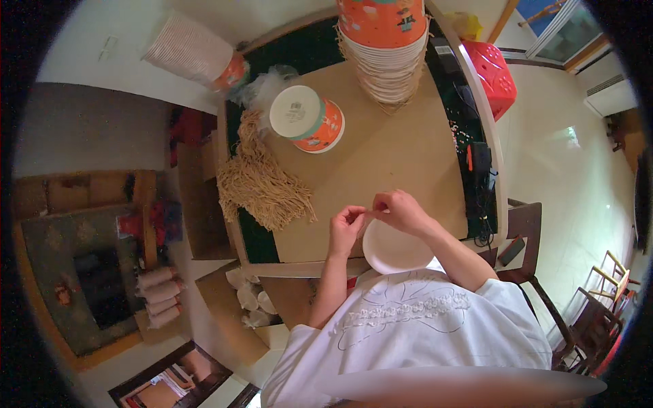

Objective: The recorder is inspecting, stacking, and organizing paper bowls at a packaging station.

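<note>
Close to my body at the table's front edge is a white paper bucket [396, 249], its pale round inside or base facing up. My left hand [347, 227] and my right hand [401, 211] meet just above its far rim. Thumb and fingers of both are pinched together, almost touching; what they pinch is too small to make out. To the left lies a loose bundle of tan paper cords [265, 187]. Beyond it an orange and white paper bucket [318, 129] stands upside down.
A tall stack of nested orange buckets [382, 68] with cords hanging from their rims stands at the back. More nested buckets [194, 53] lean at the far left beside clear plastic bags [266, 88]. Along the right edge are a black power strip [480, 160] and a red stool [491, 78].
</note>
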Motion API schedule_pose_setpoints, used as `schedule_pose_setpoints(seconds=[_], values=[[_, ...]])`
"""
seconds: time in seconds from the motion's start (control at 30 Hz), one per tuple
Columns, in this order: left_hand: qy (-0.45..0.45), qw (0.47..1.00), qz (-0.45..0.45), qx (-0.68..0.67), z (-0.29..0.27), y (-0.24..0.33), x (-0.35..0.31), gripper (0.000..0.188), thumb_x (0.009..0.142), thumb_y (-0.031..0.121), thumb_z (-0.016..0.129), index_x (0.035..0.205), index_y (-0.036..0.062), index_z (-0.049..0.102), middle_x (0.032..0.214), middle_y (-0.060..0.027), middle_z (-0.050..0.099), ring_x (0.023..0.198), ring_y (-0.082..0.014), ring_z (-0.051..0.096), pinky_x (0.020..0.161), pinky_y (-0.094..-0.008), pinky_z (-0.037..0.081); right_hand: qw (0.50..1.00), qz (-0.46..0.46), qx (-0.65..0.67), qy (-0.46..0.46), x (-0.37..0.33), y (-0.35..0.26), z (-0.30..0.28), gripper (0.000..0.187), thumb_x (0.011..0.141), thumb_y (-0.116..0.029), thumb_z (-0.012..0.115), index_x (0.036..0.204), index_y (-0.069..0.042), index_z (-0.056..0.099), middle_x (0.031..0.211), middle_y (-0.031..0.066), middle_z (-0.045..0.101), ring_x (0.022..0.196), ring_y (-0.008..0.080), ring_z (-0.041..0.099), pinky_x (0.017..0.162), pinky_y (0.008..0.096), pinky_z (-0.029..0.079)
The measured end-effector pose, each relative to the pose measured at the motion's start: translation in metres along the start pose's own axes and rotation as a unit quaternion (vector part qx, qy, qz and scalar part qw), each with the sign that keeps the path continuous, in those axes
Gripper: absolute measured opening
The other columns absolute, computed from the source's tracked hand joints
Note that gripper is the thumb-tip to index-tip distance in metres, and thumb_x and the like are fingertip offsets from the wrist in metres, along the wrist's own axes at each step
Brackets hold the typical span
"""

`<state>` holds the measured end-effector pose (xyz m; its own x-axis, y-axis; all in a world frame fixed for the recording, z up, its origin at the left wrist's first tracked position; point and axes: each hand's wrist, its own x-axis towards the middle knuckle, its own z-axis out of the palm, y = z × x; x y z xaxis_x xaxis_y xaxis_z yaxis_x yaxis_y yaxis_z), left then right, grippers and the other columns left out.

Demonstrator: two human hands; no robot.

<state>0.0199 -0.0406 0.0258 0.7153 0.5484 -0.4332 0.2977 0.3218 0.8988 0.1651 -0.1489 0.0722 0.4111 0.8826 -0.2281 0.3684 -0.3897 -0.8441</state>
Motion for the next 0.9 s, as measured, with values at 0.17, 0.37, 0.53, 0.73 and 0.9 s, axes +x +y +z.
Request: schedule_pose_setpoints(seconds=[0.17, 0.37, 0.53, 0.73, 0.9], values=[[0.011, 1.000, 0.013, -0.008, 0.005, 0.011, -0.002, 0.015, 0.079, -0.002, 0.055, 0.092, 0.0046, 0.058, 0.084, -0.0004, 0.060, 0.075, -0.0068, 0.055, 0.067, -0.0194, 0.044, 0.999, -0.021, -0.050, 0.009, 0.007, 0.001, 0.011, 0.013, 0.070, -0.018, 0.061, 0.073, -0.005, 0.059, 0.070, 0.0098, 0.060, 0.069, 0.0254, 0.057, 0.062, 0.0355, 0.045], [0.012, 0.998, 0.014, -0.057, 0.003, 0.013, -0.003, 0.022, 0.078, -0.003, 0.056, 0.099, 0.0054, 0.055, 0.087, -0.0001, 0.059, 0.078, -0.0074, 0.055, 0.068, -0.0188, 0.044, 0.999, -0.013, -0.048, 0.019, 0.008, -0.003, 0.013, 0.011, 0.067, -0.015, 0.060, 0.074, -0.006, 0.059, 0.068, 0.0088, 0.061, 0.068, 0.0255, 0.057, 0.063, 0.0355, 0.045], [0.017, 0.998, 0.001, -0.065, -0.001, 0.008, -0.001, 0.024, 0.077, -0.004, 0.056, 0.100, 0.0052, 0.055, 0.087, -0.0008, 0.058, 0.080, -0.0080, 0.054, 0.070, -0.0195, 0.045, 0.997, -0.025, -0.058, 0.038, 0.006, -0.005, 0.015, 0.010, 0.068, -0.015, 0.059, 0.075, -0.008, 0.059, 0.067, 0.0058, 0.060, 0.068, 0.0246, 0.056, 0.063, 0.0371, 0.044], [0.023, 0.997, 0.005, -0.071, 0.000, 0.007, 0.000, 0.024, 0.077, -0.004, 0.057, 0.099, 0.0050, 0.055, 0.087, -0.0011, 0.058, 0.080, -0.0084, 0.054, 0.072, -0.0208, 0.046, 0.992, -0.022, -0.107, 0.060, 0.002, -0.008, 0.014, 0.009, 0.070, -0.018, 0.059, 0.078, -0.013, 0.059, 0.063, 0.0019, 0.058, 0.068, 0.0207, 0.054, 0.063, 0.0362, 0.037], [0.032, 0.997, 0.001, -0.065, 0.003, 0.013, -0.001, 0.023, 0.076, -0.004, 0.058, 0.098, 0.0048, 0.056, 0.086, -0.0006, 0.057, 0.079, -0.0081, 0.054, 0.071, -0.0203, 0.047, 0.990, -0.026, -0.116, 0.080, 0.001, -0.010, 0.014, 0.004, 0.069, -0.017, 0.057, 0.072, -0.014, 0.059, 0.065, 0.0015, 0.060, 0.070, 0.0222, 0.055, 0.064, 0.0365, 0.037]])
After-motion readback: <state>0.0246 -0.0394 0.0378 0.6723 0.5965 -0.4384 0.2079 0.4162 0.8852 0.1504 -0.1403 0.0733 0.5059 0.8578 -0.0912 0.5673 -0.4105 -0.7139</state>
